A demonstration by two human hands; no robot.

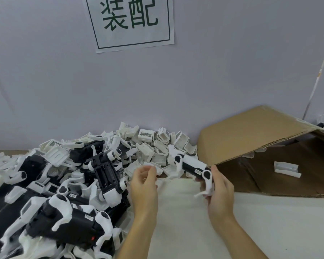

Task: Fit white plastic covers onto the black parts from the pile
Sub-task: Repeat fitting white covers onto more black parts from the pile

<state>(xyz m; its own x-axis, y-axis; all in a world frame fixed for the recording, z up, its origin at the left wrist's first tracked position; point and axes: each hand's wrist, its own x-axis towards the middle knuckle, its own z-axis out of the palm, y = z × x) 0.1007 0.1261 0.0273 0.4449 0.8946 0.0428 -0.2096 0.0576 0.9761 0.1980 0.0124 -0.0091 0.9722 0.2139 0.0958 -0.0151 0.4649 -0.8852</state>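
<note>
My right hand point(218, 186) grips a black part with white legs point(192, 166) by its near end and holds it above the white table sheet, pointing toward the pile. My left hand point(144, 182) pinches a small white plastic cover point(157, 168) just left of that part, a short gap between them. A big pile of black parts point(67, 206) fills the left side. A heap of loose white covers point(153, 144) lies against the wall behind my hands.
An open cardboard box point(269, 146) lies on its side at the right, flap raised, with a white cover point(286, 169) inside. A white sheet point(251, 221) covers the table under my hands. On the grey wall hangs a paper sign point(131, 21).
</note>
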